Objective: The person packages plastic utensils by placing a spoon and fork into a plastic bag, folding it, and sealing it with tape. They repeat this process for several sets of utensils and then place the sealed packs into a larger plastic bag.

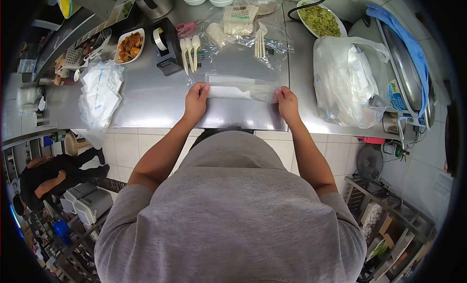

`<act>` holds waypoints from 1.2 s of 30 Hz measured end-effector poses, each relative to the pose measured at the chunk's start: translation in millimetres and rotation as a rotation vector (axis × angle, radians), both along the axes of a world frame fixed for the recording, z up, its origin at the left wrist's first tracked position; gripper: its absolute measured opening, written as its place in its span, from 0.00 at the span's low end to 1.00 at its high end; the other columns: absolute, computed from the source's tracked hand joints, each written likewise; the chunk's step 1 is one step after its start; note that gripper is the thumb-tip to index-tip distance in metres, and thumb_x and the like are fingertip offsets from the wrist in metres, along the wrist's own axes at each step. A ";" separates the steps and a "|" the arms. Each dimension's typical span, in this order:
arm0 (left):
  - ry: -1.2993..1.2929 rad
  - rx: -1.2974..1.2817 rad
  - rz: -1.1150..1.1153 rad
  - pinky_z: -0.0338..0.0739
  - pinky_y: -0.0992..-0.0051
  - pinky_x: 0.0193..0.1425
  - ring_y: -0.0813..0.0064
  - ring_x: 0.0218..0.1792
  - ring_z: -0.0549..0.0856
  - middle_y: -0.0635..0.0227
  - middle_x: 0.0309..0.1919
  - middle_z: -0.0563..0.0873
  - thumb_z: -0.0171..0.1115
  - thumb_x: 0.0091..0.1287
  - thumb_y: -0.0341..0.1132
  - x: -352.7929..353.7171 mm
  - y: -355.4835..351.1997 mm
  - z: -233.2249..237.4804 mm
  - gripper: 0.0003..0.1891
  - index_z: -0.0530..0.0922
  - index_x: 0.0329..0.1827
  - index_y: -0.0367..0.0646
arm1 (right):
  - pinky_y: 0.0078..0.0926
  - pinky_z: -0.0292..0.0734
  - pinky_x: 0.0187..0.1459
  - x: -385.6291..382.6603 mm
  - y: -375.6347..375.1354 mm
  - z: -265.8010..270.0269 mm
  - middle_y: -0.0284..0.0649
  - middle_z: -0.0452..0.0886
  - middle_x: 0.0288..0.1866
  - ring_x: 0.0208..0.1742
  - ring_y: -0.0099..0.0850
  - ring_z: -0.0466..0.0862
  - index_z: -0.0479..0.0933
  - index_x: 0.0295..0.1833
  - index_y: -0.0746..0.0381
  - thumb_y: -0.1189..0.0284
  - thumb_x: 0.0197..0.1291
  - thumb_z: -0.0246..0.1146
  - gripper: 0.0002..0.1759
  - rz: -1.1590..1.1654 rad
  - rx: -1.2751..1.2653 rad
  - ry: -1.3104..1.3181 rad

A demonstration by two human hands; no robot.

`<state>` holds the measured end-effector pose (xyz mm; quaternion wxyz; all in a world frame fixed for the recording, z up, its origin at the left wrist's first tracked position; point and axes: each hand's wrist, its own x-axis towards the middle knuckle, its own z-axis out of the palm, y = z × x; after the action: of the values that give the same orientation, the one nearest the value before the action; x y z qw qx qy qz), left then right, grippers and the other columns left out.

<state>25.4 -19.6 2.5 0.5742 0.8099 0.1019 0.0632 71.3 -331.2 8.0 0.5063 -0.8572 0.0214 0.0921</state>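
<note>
Stretched between my two hands, at the front of the steel counter, is a clear plastic bag [265, 92] with a white paper napkin or sheet [227, 92] in its left part. My left hand [196, 99] pinches the bag's left end, thumb on top. The right end is pinched in my right hand [287, 102]. Just beyond my left hand lie several cream-coloured spoons [189, 52]. Farther back, more cutlery [260, 39] rests on crinkled clear plastic, beside a stack of wrapped utensils [240, 19].
A black tape dispenser [167, 47], pink scissors [185, 29] and a food dish [130, 46] stand back left. White packets [100, 88] lie left. On the right are a stuffed plastic bag [340, 78] and a plate of chopped greens [319, 20]. A person [53, 178] is behind, left.
</note>
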 end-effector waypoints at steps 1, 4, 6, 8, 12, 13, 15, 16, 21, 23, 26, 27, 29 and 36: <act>0.001 -0.006 0.003 0.75 0.70 0.43 0.61 0.33 0.81 0.57 0.34 0.84 0.56 0.70 0.36 2.3 -3.2 3.9 0.10 0.78 0.41 0.36 | 0.35 0.72 0.34 1.5 4.7 3.4 0.46 0.80 0.27 0.29 0.40 0.80 0.74 0.33 0.65 0.70 0.65 0.57 0.10 -0.030 -0.145 -0.015; 0.036 0.189 0.035 0.75 0.65 0.43 0.57 0.34 0.81 0.54 0.32 0.83 0.57 0.70 0.36 6.7 -5.6 4.8 0.10 0.78 0.41 0.36 | 0.36 0.73 0.33 1.3 14.2 -9.5 0.47 0.78 0.25 0.28 0.46 0.79 0.73 0.33 0.65 0.70 0.65 0.56 0.10 -0.069 -0.349 -0.213; 0.013 0.366 -0.003 0.74 0.60 0.43 0.52 0.35 0.81 0.51 0.32 0.83 0.58 0.68 0.35 6.3 -4.8 1.7 0.09 0.78 0.41 0.37 | 0.33 0.73 0.34 -1.5 22.3 -6.2 0.44 0.76 0.21 0.27 0.44 0.78 0.73 0.34 0.66 0.69 0.65 0.57 0.10 -0.090 -0.451 -0.301; -0.008 0.373 -0.004 0.74 0.58 0.43 0.51 0.36 0.81 0.51 0.32 0.83 0.58 0.67 0.35 2.4 -6.5 1.6 0.09 0.78 0.42 0.38 | 0.43 0.73 0.44 -5.7 28.0 5.2 0.50 0.82 0.37 0.39 0.47 0.81 0.75 0.42 0.64 0.71 0.63 0.58 0.08 -0.098 -0.510 -0.114; -0.091 0.478 -0.007 0.76 0.63 0.39 0.55 0.33 0.83 0.53 0.32 0.84 0.58 0.68 0.34 -1.6 -7.5 5.5 0.09 0.77 0.45 0.37 | 0.47 0.65 0.59 -20.7 58.1 37.0 0.47 0.75 0.56 0.58 0.42 0.74 0.74 0.56 0.60 0.71 0.59 0.61 0.18 0.090 -0.511 -0.755; -0.082 0.476 -0.003 0.76 0.63 0.39 0.55 0.33 0.83 0.53 0.32 0.84 0.58 0.68 0.34 -3.7 -8.2 8.5 0.09 0.77 0.45 0.37 | 0.49 0.61 0.62 -26.1 66.5 38.7 0.46 0.72 0.60 0.62 0.40 0.71 0.72 0.59 0.60 0.71 0.57 0.62 0.22 0.262 -0.453 -0.771; 0.090 0.404 -0.021 0.74 0.62 0.46 0.55 0.40 0.82 0.55 0.37 0.82 0.59 0.66 0.33 -0.7 -8.3 17.7 0.09 0.78 0.47 0.40 | 0.46 0.61 0.65 -32.5 77.7 33.0 0.44 0.73 0.59 0.63 0.41 0.71 0.73 0.58 0.60 0.70 0.57 0.63 0.22 0.370 -0.544 -0.740; 0.086 0.402 -0.017 0.74 0.62 0.46 0.55 0.40 0.82 0.55 0.37 0.82 0.59 0.66 0.33 0.1 -7.3 20.4 0.09 0.78 0.47 0.40 | 0.46 0.61 0.65 -33.2 79.2 22.2 0.44 0.73 0.59 0.63 0.41 0.71 0.72 0.58 0.60 0.70 0.57 0.63 0.22 0.413 -0.531 -0.641; -0.479 0.806 -0.357 0.63 0.59 0.62 0.63 0.57 0.72 0.66 0.52 0.76 0.66 0.60 0.40 -8.1 7.0 13.2 0.15 0.80 0.49 0.50 | 0.42 0.62 0.65 -33.7 80.3 14.7 0.43 0.72 0.60 0.64 0.41 0.70 0.73 0.58 0.61 0.68 0.57 0.63 0.23 0.474 -0.558 -0.541; -0.442 0.835 -0.315 0.61 0.59 0.63 0.64 0.59 0.71 0.67 0.51 0.76 0.67 0.58 0.44 -6.9 10.2 3.5 0.16 0.80 0.48 0.51 | 0.43 0.62 0.65 -30.4 81.7 20.9 0.43 0.71 0.61 0.64 0.42 0.70 0.73 0.58 0.61 0.68 0.56 0.63 0.23 0.500 -0.577 -0.471; -0.429 0.754 -0.253 0.60 0.58 0.63 0.62 0.60 0.70 0.66 0.55 0.75 0.68 0.57 0.46 -6.9 12.3 2.9 0.16 0.82 0.46 0.51 | 0.43 0.62 0.66 -22.3 89.7 32.5 0.44 0.70 0.62 0.64 0.43 0.69 0.72 0.60 0.62 0.66 0.54 0.65 0.27 0.554 -0.615 -0.315; -0.411 0.732 -0.227 0.59 0.59 0.64 0.61 0.61 0.69 0.65 0.58 0.74 0.69 0.57 0.46 -7.2 13.6 9.2 0.16 0.83 0.45 0.51 | 0.44 0.61 0.66 -21.3 90.0 36.2 0.45 0.69 0.62 0.65 0.44 0.68 0.70 0.62 0.63 0.66 0.54 0.65 0.30 0.590 -0.629 -0.231; -0.405 0.704 -0.196 0.59 0.59 0.64 0.60 0.62 0.68 0.65 0.60 0.73 0.70 0.56 0.46 -7.9 17.2 12.5 0.16 0.84 0.45 0.51 | 0.44 0.61 0.66 -30.1 86.4 39.6 0.46 0.68 0.64 0.66 0.45 0.67 0.67 0.64 0.64 0.65 0.53 0.66 0.33 0.621 -0.642 -0.320; -0.332 0.576 -0.217 0.59 0.58 0.64 0.61 0.61 0.69 0.66 0.59 0.74 0.71 0.52 0.49 -8.5 25.5 0.2 0.19 0.85 0.43 0.48 | 0.43 0.62 0.67 -23.7 103.1 59.0 0.51 0.63 0.69 0.69 0.50 0.65 0.65 0.68 0.66 0.63 0.56 0.67 0.36 0.635 -0.639 -0.370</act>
<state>16.9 5.9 2.7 0.3342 0.9234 -0.1015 0.1591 47.6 -228.1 67.0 0.1598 -0.9359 -0.3043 0.0768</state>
